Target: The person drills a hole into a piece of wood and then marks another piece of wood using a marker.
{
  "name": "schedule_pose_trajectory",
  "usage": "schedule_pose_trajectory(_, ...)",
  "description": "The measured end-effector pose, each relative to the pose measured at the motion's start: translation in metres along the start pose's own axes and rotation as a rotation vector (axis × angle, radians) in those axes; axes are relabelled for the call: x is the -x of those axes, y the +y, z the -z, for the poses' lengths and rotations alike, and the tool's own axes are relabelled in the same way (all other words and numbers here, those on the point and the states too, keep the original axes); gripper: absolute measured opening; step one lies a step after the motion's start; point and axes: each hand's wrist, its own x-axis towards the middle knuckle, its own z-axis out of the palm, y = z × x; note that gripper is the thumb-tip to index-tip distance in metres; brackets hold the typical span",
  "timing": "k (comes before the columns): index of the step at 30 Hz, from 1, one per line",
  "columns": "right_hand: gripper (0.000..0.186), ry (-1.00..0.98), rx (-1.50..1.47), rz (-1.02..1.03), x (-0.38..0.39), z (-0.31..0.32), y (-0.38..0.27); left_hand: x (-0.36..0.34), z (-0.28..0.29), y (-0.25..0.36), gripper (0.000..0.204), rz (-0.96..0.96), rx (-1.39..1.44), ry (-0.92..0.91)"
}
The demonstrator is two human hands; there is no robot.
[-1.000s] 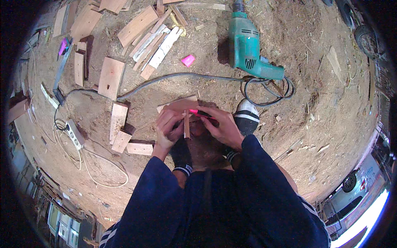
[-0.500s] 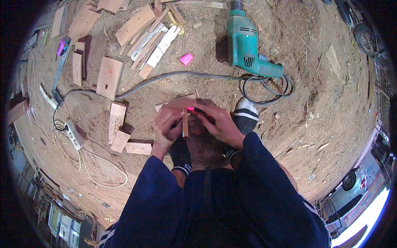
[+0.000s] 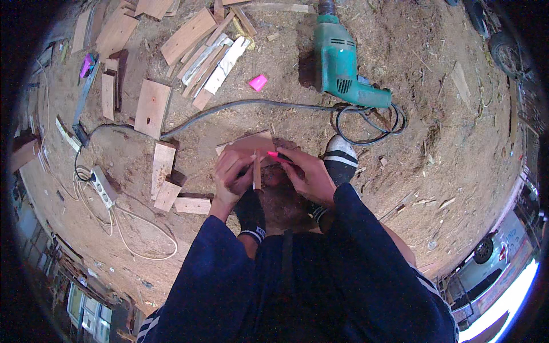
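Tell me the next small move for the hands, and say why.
Probably ease the right hand slightly left, bringing the pink-tipped tool to the wooden strip: the left hand grips the strip, and the tool's tip points toward it from the right, with a narrow gap seemingly between them.

Left hand (image 3: 230,173) is pinching a small wood strip (image 3: 257,176); right hand (image 3: 313,177) is holding a pink-tipped tool (image 3: 273,154) just beside it. Green drill (image 3: 342,63) is lying on dirt (image 3: 423,177) ahead, black cord (image 3: 257,102) trailing left.
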Motion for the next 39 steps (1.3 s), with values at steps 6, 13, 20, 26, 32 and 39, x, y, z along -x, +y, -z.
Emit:
schedule_pose_trajectory(6,0.037,-0.001,0.010,0.077,-0.010,-0.002,-0.001,0.001,0.000,-0.001,0.028,0.018,0.000,-0.028)
schedule_pose_trajectory(13,0.039,0.012,0.043,0.144,-0.012,-0.006,0.004,0.000,0.000,-0.001,0.028,0.017,0.020,-0.024)
schedule_pose_trajectory(20,0.040,-0.041,0.051,0.098,-0.008,-0.010,0.011,-0.001,0.003,0.001,0.026,0.016,0.021,-0.015)
schedule_pose_trajectory(26,0.042,-0.016,0.066,0.106,-0.003,-0.013,0.015,0.001,-0.001,-0.002,0.027,0.003,0.019,-0.007)
schedule_pose_trajectory(32,0.045,-0.046,0.123,0.055,-0.004,-0.005,0.004,0.001,-0.001,-0.004,0.028,0.003,0.031,-0.022)
schedule_pose_trajectory(39,0.044,-0.008,0.106,0.156,-0.009,-0.012,0.006,-0.001,0.004,0.001,0.032,0.026,0.019,-0.048)
